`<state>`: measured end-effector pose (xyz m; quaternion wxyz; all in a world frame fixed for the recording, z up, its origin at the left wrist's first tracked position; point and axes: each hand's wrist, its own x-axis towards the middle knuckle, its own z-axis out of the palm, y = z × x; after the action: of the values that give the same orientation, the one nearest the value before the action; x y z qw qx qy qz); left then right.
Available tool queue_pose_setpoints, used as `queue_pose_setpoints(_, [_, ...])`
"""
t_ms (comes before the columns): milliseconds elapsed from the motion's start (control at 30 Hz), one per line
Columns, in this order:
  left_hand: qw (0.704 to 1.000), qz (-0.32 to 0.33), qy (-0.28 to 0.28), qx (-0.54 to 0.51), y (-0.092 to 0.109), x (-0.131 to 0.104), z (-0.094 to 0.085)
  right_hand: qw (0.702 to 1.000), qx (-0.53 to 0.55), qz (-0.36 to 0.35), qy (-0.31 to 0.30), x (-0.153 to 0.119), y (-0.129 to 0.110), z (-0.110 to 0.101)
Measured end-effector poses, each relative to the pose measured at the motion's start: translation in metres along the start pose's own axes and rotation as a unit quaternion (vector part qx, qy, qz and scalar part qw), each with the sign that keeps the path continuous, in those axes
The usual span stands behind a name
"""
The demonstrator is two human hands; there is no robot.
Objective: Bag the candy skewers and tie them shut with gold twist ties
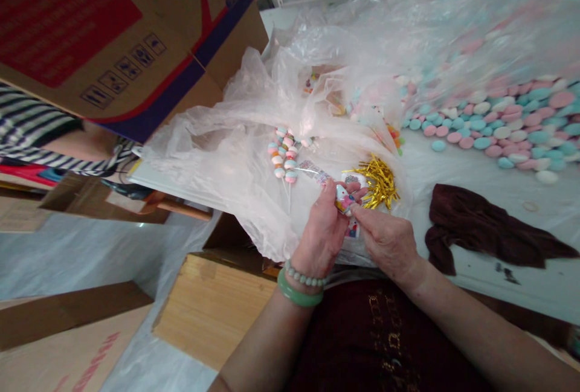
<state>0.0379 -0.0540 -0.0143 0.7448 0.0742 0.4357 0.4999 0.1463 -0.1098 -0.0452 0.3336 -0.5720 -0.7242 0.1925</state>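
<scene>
A small shiny wrapped candy (pixel 345 200), pink, blue and white, is between my two hands. My left hand (pixel 322 223), with a green bangle and beads at the wrist, is closed around it from the left. On its lower right side the fingers of my right hand (pixel 387 240) pinch its edge; my fingers hide part of it. Just beyond my hands lies a bundle of gold twist ties (pixel 379 182). To the left, several candy skewers (pixel 284 155) in pink, blue and white rest on clear plastic. Printed wrappers (pixel 312 171) lie beneath and beside my left hand.
A large heap of pastel candies (pixel 507 120) spreads at the right under a clear plastic sheet (pixel 362 35). A dark brown cloth (pixel 489 229) lies nearer on the table. At upper left stands a big cardboard box (pixel 181 35), with a person's striped sleeve (pixel 31 120) behind it.
</scene>
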Motion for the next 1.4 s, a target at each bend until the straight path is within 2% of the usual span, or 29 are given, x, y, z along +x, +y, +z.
queue_pose_setpoints(67, [1.0, 0.013, -0.015, 0.01, -0.003, -0.001, 0.0, 0.998, 0.052, 0.031, 0.031, 0.004, 0.0, 0.001])
queue_pose_setpoints(133, [0.999, 0.027, -0.038, 0.016, -0.006, -0.002, 0.0, 0.986, 0.13, 0.09, 0.055, 0.009, 0.001, 0.002])
queue_pose_setpoints(233, [0.997, 0.016, -0.069, 0.017, -0.006, -0.003, 0.0, 0.946, 0.261, 0.184, 0.051, 0.015, 0.001, 0.001])
queue_pose_setpoints(300, [0.997, -0.004, -0.072, 0.008, -0.004, -0.004, 0.0, 0.934, 0.279, 0.217, 0.046, 0.016, 0.001, 0.0])
queue_pose_setpoints(367, [0.998, -0.005, -0.059, -0.005, -0.001, -0.003, -0.001, 0.956, 0.211, 0.2, 0.051, 0.014, 0.002, -0.002])
queue_pose_setpoints(433, [0.999, 0.008, -0.043, -0.017, 0.0, -0.001, -0.003, 0.981, 0.117, 0.146, 0.059, 0.011, 0.003, -0.004])
queue_pose_setpoints(500, [0.999, 0.012, -0.036, -0.025, 0.001, 0.0, -0.005, 0.99, 0.066, 0.104, 0.065, 0.008, 0.003, -0.005])
queue_pose_setpoints(633, [0.999, 0.015, -0.036, -0.025, -0.002, 0.0, -0.007, 0.993, 0.067, 0.089, 0.043, 0.007, -0.002, -0.004])
queue_pose_setpoints(767, [0.998, 0.037, -0.043, -0.006, -0.005, -0.003, -0.005, 0.978, 0.154, 0.136, 0.016, 0.015, -0.011, 0.001])
queue_pose_setpoints(833, [0.998, 0.046, -0.042, 0.008, -0.007, -0.004, -0.004, 0.943, 0.267, 0.197, 0.017, 0.022, -0.015, 0.004])
queue_pose_setpoints(867, [0.998, 0.05, -0.038, 0.014, -0.008, -0.004, -0.004, 0.911, 0.338, 0.237, 0.015, 0.026, -0.017, 0.006])
queue_pose_setpoints(933, [0.998, 0.05, -0.027, 0.019, -0.009, -0.003, -0.005, 0.82, 0.478, 0.314, -0.01, 0.032, -0.018, 0.008])
queue_pose_setpoints(1000, [0.999, 0.033, -0.02, 0.017, -0.007, -0.001, -0.006, 0.73, 0.579, 0.359, -0.047, 0.036, -0.018, 0.009])
queue_pose_setpoints(1067, [1.0, -0.003, -0.023, 0.009, -0.001, 0.001, -0.008, 0.676, 0.632, 0.371, -0.08, 0.037, -0.016, 0.01])
queue_pose_setpoints(1133, [0.999, -0.031, -0.027, -0.004, 0.008, 0.003, -0.01, 0.648, 0.653, 0.376, -0.107, 0.035, -0.013, 0.01])
queue_pose_setpoints(1200, [0.999, -0.029, -0.027, -0.022, 0.017, 0.005, -0.013, 0.634, 0.66, 0.382, -0.13, 0.033, -0.01, 0.009])
queue_pose_setpoints(1400, [0.997, -0.006, -0.068, -0.031, 0.027, 0.007, -0.023, 0.615, 0.668, 0.394, -0.143, 0.036, -0.007, 0.003])
